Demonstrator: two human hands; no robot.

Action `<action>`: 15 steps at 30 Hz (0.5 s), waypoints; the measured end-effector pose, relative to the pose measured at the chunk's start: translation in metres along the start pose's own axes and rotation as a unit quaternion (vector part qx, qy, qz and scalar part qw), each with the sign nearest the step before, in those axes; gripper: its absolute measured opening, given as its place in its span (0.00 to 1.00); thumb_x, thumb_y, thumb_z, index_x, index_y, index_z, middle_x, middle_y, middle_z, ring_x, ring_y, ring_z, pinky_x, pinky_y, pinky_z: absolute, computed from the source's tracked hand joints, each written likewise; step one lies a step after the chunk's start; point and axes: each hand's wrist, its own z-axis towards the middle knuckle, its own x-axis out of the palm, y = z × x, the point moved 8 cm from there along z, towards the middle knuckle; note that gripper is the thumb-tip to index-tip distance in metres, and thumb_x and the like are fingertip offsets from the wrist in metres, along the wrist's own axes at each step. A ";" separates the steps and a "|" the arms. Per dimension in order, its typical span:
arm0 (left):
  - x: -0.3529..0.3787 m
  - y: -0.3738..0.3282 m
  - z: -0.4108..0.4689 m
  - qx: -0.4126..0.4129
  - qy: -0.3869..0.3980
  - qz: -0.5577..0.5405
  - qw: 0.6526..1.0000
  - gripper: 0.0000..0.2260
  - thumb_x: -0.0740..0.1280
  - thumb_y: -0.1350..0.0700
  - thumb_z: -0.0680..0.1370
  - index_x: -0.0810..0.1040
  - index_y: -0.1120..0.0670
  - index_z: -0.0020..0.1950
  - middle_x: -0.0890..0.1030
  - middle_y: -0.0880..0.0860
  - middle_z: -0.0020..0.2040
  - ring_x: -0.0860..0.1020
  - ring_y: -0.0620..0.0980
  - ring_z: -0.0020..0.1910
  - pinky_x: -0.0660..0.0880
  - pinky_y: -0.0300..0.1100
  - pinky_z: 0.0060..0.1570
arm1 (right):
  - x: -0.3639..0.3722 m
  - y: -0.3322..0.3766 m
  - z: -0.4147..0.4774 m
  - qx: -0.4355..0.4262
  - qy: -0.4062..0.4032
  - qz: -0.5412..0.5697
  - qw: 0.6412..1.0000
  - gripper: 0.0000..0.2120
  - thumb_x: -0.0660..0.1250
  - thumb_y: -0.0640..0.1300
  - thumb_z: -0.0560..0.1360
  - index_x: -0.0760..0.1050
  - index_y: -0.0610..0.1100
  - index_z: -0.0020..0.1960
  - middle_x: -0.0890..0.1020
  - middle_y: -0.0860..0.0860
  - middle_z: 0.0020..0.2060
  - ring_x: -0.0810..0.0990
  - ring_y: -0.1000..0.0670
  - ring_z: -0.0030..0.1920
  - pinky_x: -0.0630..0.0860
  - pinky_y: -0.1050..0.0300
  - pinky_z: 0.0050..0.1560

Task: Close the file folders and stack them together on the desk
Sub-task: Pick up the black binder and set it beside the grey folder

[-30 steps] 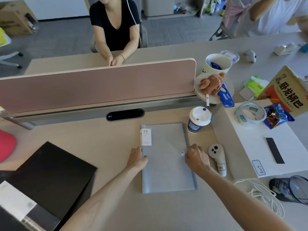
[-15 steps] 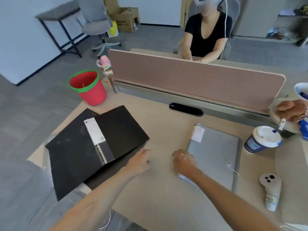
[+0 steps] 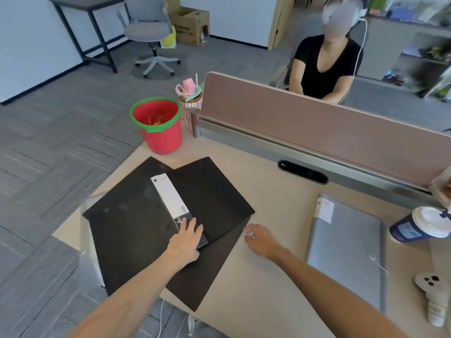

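Black folder [image 3: 136,223] lying open at desk's [image 3: 268,276] left corner. Left hand [image 3: 186,237], fingers spread, pressing flat on its white spine label [image 3: 170,196]. Right hand [image 3: 261,241] hovering loosely curled, holding nothing, beside folder's right edge. Grey folder [image 3: 349,247] lying closed at right.

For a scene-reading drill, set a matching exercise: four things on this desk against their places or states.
Things:
1. black folder
2. grey folder
3. red bucket
4. coffee cup

States or places:
A. closed, flat on the desk
B. far left desk corner
C. lying open, left hand on its spine
D. right edge, white lid on

Pairs: 1-C, 2-A, 3-B, 4-D
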 end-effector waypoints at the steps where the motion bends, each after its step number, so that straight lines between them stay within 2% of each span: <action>1: -0.002 0.001 0.000 0.010 -0.012 -0.015 1.000 0.34 0.65 0.55 0.78 0.51 0.53 0.79 0.47 0.54 0.80 0.43 0.60 0.79 0.74 0.56 0.64 | 0.001 -0.001 0.004 0.030 0.001 0.023 0.999 0.18 0.57 0.46 0.78 0.71 0.45 0.66 0.74 0.46 0.65 0.73 0.45 0.64 0.68 0.55 0.64; 4: -0.012 0.005 -0.007 0.040 -0.044 -0.055 0.997 0.31 0.63 0.56 0.79 0.53 0.53 0.79 0.49 0.52 0.80 0.44 0.57 0.80 0.73 0.53 0.65 | 0.003 -0.005 0.014 0.128 -0.004 0.160 0.979 0.19 0.58 0.50 0.78 0.71 0.41 0.65 0.76 0.44 0.63 0.77 0.44 0.61 0.73 0.51 0.63; 7: -0.025 0.011 -0.019 0.048 -0.067 -0.099 0.992 0.28 0.62 0.56 0.80 0.56 0.52 0.78 0.53 0.50 0.80 0.46 0.53 0.80 0.71 0.50 0.67 | 0.016 0.002 0.015 0.191 0.026 0.381 0.904 0.21 0.59 0.53 0.79 0.68 0.41 0.67 0.78 0.43 0.62 0.80 0.45 0.56 0.76 0.49 0.58; 9: -0.035 0.015 -0.029 0.050 -0.085 -0.121 0.988 0.25 0.60 0.56 0.81 0.59 0.52 0.78 0.57 0.49 0.79 0.48 0.51 0.80 0.67 0.48 0.71 | 0.022 0.014 0.017 0.182 0.051 0.501 0.844 0.24 0.60 0.53 0.79 0.63 0.44 0.71 0.75 0.41 0.66 0.79 0.43 0.59 0.75 0.47 0.59; 11: -0.045 0.016 -0.041 0.053 -0.109 -0.122 0.985 0.23 0.59 0.57 0.82 0.61 0.51 0.77 0.60 0.48 0.79 0.51 0.49 0.80 0.62 0.45 0.74 | 0.019 0.023 0.021 0.168 0.038 0.598 0.783 0.24 0.60 0.51 0.79 0.60 0.45 0.72 0.73 0.40 0.66 0.78 0.41 0.60 0.75 0.47 0.58; 13: -0.057 0.017 -0.054 0.051 -0.141 -0.118 0.982 0.22 0.57 0.57 0.82 0.62 0.51 0.77 0.62 0.47 0.78 0.53 0.47 0.79 0.59 0.43 0.74 | 0.008 0.034 0.023 0.145 0.015 0.656 0.740 0.23 0.61 0.49 0.79 0.62 0.45 0.71 0.75 0.40 0.64 0.78 0.41 0.59 0.75 0.48 0.57; 15: -0.069 0.019 -0.067 0.047 -0.162 -0.124 0.978 0.21 0.57 0.57 0.83 0.63 0.50 0.77 0.63 0.46 0.78 0.55 0.46 0.79 0.55 0.41 0.75 | -0.002 0.050 0.021 0.123 0.016 0.684 0.719 0.17 0.61 0.44 0.79 0.66 0.43 0.67 0.76 0.41 0.62 0.79 0.42 0.55 0.75 0.48 0.56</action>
